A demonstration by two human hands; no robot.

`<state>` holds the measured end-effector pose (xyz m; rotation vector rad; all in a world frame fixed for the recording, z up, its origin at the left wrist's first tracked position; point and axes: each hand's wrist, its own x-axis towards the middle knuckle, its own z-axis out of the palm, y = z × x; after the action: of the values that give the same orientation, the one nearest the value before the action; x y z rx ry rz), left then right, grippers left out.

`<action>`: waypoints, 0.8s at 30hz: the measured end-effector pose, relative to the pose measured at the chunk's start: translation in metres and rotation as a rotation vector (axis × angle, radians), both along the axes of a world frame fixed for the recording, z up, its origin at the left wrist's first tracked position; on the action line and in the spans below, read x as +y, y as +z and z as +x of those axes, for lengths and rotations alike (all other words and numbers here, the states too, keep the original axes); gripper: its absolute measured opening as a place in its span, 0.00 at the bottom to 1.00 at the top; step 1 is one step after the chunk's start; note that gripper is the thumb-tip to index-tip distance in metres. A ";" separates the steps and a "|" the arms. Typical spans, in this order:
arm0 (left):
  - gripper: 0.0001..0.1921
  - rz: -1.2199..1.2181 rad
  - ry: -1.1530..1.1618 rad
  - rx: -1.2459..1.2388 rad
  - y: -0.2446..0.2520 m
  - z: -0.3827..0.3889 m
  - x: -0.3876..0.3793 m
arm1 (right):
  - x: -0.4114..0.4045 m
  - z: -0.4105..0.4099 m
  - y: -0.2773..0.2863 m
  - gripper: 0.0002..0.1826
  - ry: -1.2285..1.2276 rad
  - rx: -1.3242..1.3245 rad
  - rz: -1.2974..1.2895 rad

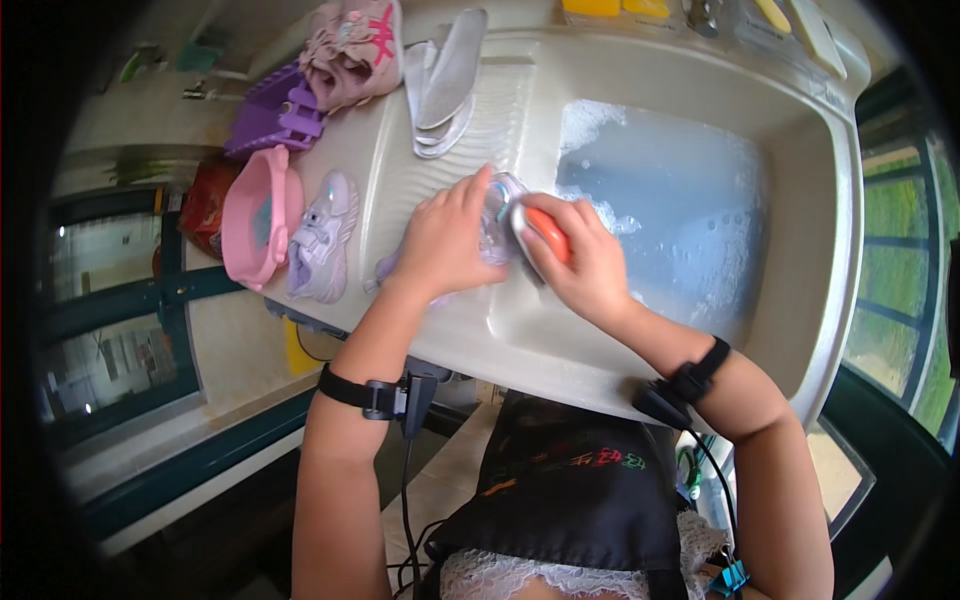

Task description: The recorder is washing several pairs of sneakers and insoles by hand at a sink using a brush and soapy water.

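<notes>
My left hand holds a small lilac shoe steady on the ribbed washboard of a laundry sink. Its fingers cover much of the shoe. In my right hand is a scrub brush with an orange-and-white handle, pressed against the shoe's side nearest the basin. The brush is slightly blurred and its bristles are mostly hidden. A matching lilac shoe lies on the ledge to the left. Above my left hand, grey-white insoles rest in a pile on the washboard.
Soapy water with foam partly fills the basin on the right. Pink sneakers, a purple basket and a pink plastic tub stand at the left. Yellow objects sit on the back rim. Cables hang from both wrist straps.
</notes>
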<state>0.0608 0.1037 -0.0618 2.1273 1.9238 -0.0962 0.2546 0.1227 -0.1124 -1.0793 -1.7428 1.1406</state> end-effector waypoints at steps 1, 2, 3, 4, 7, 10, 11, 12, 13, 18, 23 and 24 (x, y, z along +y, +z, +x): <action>0.59 -0.015 -0.009 0.000 -0.003 0.000 0.001 | 0.008 -0.011 -0.001 0.16 -0.062 -0.020 0.035; 0.57 0.056 -0.004 -0.054 -0.005 -0.001 0.002 | 0.019 -0.023 -0.002 0.15 -0.120 -0.040 0.071; 0.54 0.130 0.006 -0.097 -0.006 -0.002 0.003 | 0.037 -0.037 0.001 0.13 -0.227 -0.050 0.057; 0.52 0.106 0.037 -0.091 -0.008 0.005 0.009 | 0.063 -0.044 -0.008 0.14 -0.294 -0.043 0.063; 0.52 0.120 0.025 -0.110 -0.016 0.007 0.011 | 0.099 -0.049 -0.020 0.16 -0.332 -0.027 -0.114; 0.53 0.092 0.029 -0.135 -0.017 -0.005 0.010 | 0.079 -0.038 -0.028 0.16 -0.294 0.078 -0.131; 0.54 0.061 0.053 -0.138 -0.015 -0.010 0.008 | 0.056 -0.033 -0.027 0.16 -0.264 0.160 -0.109; 0.54 0.061 0.066 -0.134 -0.011 -0.013 0.005 | 0.032 -0.027 -0.022 0.15 -0.256 0.165 -0.103; 0.55 0.058 0.070 -0.145 -0.010 -0.014 0.005 | 0.016 -0.016 -0.022 0.15 -0.166 0.127 -0.047; 0.55 0.110 0.091 -0.171 -0.017 -0.010 0.009 | 0.039 -0.042 0.002 0.13 -0.168 -0.028 0.149; 0.54 0.092 0.027 -0.156 -0.019 -0.003 0.015 | 0.097 -0.045 -0.015 0.14 -0.319 -0.125 0.072; 0.54 0.092 0.034 -0.137 -0.019 -0.005 0.012 | 0.094 -0.044 -0.015 0.15 -0.293 -0.125 0.076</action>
<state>0.0560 0.1152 -0.0807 2.0979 1.9179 0.1433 0.2110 0.2169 -0.1272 -1.3318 -1.6411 0.8349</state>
